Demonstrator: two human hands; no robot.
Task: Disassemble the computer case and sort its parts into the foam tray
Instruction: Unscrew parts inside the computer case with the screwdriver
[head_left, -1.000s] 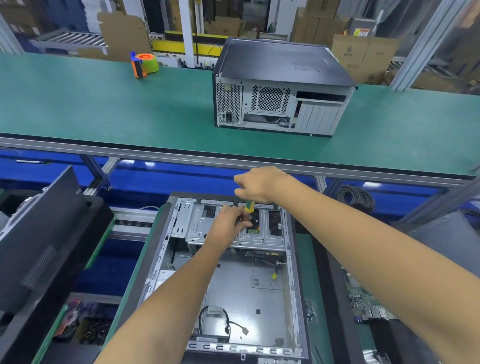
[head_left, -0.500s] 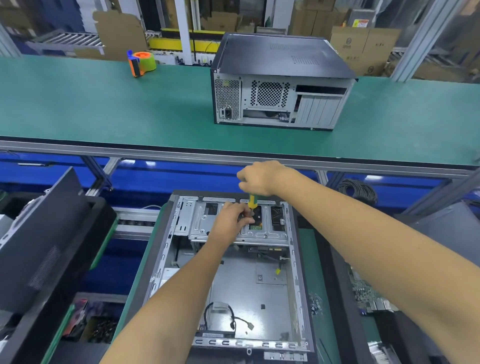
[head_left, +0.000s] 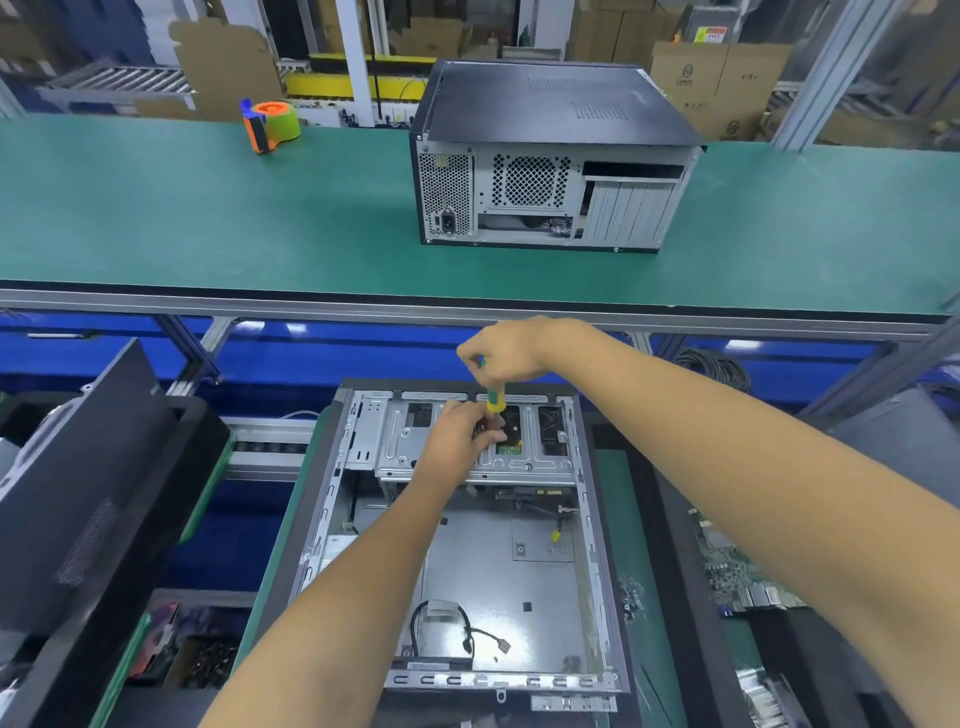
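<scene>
An open grey steel computer case (head_left: 467, 545) lies on its side on the near green-matted desk (head_left: 660, 649), its far end at the desk's far edge and its bare floor panel facing up. The right hand (head_left: 506, 351) curls round the top of a yellow-and-green-handled screwdriver (head_left: 494, 400), which stands upright over the silver perforated drive cage (head_left: 540, 447) at the case's far end. The left hand (head_left: 457, 441) rests on that cage just beside the screwdriver shaft, its fingertips bent close round the shaft near the tip; whether they pinch the shaft or a screw cannot be told. A looped black cable with a small plug (head_left: 467, 631) lies loose on the case floor near the near edge, and a short yellow-tipped lead (head_left: 556, 535) hangs below the cage. To the right of the case, on the same desk, lies a green circuit board (head_left: 737, 577). At the left edge a black flat side panel (head_left: 78, 493) leans in a black foam tray (head_left: 202, 426). On the long green conveyor bench (head_left: 208, 223) beyond, a closed black-topped computer case (head_left: 550, 156) stands with its vented rear panel facing the camera, and an orange-and-green tape dispenser (head_left: 270, 124) sits near the bench's far edge. Brown cardboard boxes (head_left: 717, 78) behind carry round printed logos and a yellow label, all too small to read.
</scene>
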